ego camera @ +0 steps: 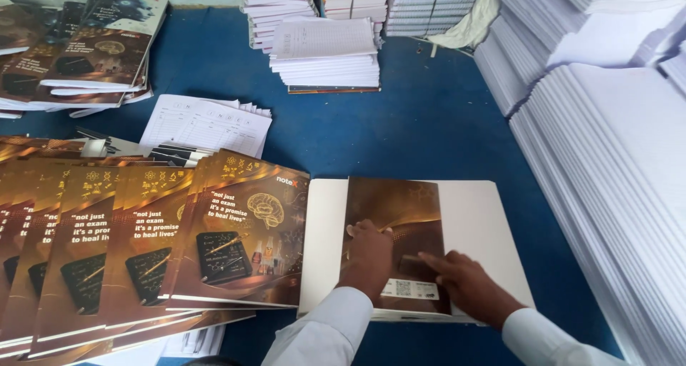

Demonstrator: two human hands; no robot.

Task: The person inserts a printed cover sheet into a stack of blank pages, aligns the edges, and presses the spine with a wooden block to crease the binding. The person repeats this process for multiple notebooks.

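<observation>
Both hands flat, fingers open: left hand (369,255) and right hand (468,284) press brown cover (396,216). Neither grip holds anything. Overlapping printed covers (236,230) lie just left.

— Where are your hands?

— Both are low in front of me, coming up from the bottom edge in white sleeves. My left hand (369,255) sits knuckles up, wrist bent, the fingers (355,230) curled under and pressing downward, the thumb hidden from me.

— And the other one?

— My right hand (466,280) lies just beside it, palm down and flatter, the forearm slanting in from the lower right. Its fingers (429,260) stretch toward the left hand, nearly meeting it. Neither hand grips anything; both press flat.
</observation>
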